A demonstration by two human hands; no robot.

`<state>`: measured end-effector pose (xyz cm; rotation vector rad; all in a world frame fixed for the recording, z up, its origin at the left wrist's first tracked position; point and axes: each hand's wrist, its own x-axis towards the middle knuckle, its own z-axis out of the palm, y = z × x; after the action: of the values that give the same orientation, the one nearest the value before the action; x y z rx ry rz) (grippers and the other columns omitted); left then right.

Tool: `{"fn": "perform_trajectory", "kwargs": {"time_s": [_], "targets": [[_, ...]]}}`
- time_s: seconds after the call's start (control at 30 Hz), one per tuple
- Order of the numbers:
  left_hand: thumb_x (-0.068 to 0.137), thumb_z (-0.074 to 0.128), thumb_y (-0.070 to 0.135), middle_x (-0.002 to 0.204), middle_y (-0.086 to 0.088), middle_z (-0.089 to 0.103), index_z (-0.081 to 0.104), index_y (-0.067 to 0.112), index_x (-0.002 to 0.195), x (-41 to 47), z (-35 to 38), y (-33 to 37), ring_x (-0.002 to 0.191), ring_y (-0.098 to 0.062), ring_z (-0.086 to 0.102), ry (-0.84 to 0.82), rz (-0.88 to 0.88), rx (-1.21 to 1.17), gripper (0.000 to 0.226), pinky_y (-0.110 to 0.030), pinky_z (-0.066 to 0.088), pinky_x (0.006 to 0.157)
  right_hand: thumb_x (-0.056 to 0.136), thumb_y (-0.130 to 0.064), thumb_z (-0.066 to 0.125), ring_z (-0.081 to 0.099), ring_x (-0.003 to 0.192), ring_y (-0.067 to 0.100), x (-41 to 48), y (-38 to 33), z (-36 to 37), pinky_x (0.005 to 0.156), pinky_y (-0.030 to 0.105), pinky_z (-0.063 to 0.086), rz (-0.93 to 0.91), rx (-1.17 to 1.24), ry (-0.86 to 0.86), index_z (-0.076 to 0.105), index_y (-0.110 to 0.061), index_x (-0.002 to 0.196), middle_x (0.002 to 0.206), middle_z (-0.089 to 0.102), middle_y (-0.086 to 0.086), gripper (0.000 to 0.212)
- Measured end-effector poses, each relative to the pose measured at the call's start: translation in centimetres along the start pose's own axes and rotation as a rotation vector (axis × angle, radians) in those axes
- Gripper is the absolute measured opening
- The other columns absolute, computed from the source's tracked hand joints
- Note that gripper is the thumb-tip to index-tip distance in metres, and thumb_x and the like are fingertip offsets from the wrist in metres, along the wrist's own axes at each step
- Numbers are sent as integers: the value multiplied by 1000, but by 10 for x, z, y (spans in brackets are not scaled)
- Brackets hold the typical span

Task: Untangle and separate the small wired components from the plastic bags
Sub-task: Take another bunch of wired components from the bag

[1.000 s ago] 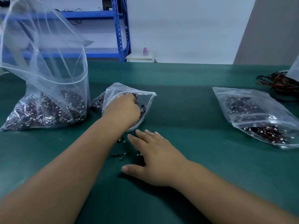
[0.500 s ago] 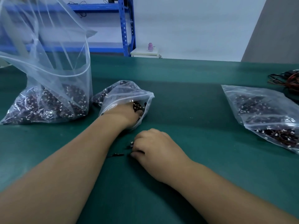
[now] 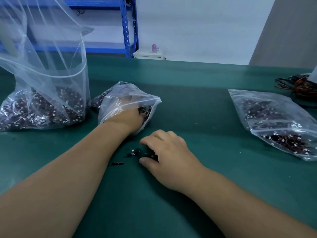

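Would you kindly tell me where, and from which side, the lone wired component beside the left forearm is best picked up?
I would pinch the lone wired component across its thin middle, from above and from the right: it lies flat and lengthwise on the green mat, and the left forearm closes off its left end.

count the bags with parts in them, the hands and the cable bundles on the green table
bags with parts: 3 (left bag, middle bag, right bag)
hands: 2 (left hand in the middle bag, right hand curled over loose parts)
cable bundles: 1
total: 6
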<state>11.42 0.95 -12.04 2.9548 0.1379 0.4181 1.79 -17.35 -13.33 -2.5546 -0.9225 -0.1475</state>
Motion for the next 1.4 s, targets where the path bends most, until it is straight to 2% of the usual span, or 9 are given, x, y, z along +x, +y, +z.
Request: {"fn": "perform_trajectory", "kwargs": {"time_s": [0.1,0.17,0.33,0.57,0.67,0.87,1.1,1.3,1.4], "targets": [[100,33,46,129,-4,59,52,31,123,-4,-1,-1,106,-25,54,-182,69,-3,33,-35,38,87,96,-59,45,22,139,19,1,1,2,115,41,17,-75,-62,-108,34,-45,148,159,26,-12,55],[100,34,42,124,-4,61,53,32,120,-5,-3,1,91,-21,48,-154,102,-9,29,-32,33,79,98,-57,42,19,142,17,3,0,3,114,39,14,-129,-92,-160,35,-45,148,162,23,-13,52],[99,36,39,106,2,58,53,34,114,-13,-7,9,85,-19,43,-100,113,-18,23,-31,31,78,96,-49,55,40,113,18,2,0,0,101,38,32,-126,-21,-88,64,-37,118,121,54,-13,27],[104,31,29,109,-3,62,55,26,102,-17,-18,27,92,-26,52,41,146,-2,24,-32,34,80,98,-35,55,46,90,22,-1,5,-1,80,40,45,-33,-43,11,54,-25,85,88,46,-7,16],[104,27,37,115,-11,63,55,21,110,-20,-18,31,93,-30,52,-6,127,-62,32,-36,36,80,96,-37,56,48,87,22,-4,10,-5,77,39,45,-15,-66,16,45,-27,83,85,43,-8,20],[90,37,40,82,1,56,39,30,78,-31,-17,32,75,-23,46,122,211,-70,16,-33,35,68,95,-42,55,53,91,25,-7,16,-7,79,39,47,9,-75,30,57,-22,101,93,53,-3,21],[84,38,38,69,9,49,42,26,76,-48,-22,31,68,-21,49,218,225,-15,15,-32,36,57,96,-47,53,50,80,25,-6,16,-10,71,37,41,39,-110,-10,43,-25,76,82,44,-5,32],[77,41,33,60,-4,57,48,16,68,-69,-26,41,54,-31,53,350,429,4,21,-30,32,48,92,-60,54,41,75,22,-5,17,-15,69,35,34,33,-142,-39,37,-27,66,81,44,-4,45],[73,43,31,54,-4,54,54,10,64,-75,-31,45,47,-31,51,390,556,-38,25,-30,35,44,94,-57,51,51,82,26,-5,24,-15,68,35,38,16,-154,-50,51,-21,75,88,53,-1,41]]}}
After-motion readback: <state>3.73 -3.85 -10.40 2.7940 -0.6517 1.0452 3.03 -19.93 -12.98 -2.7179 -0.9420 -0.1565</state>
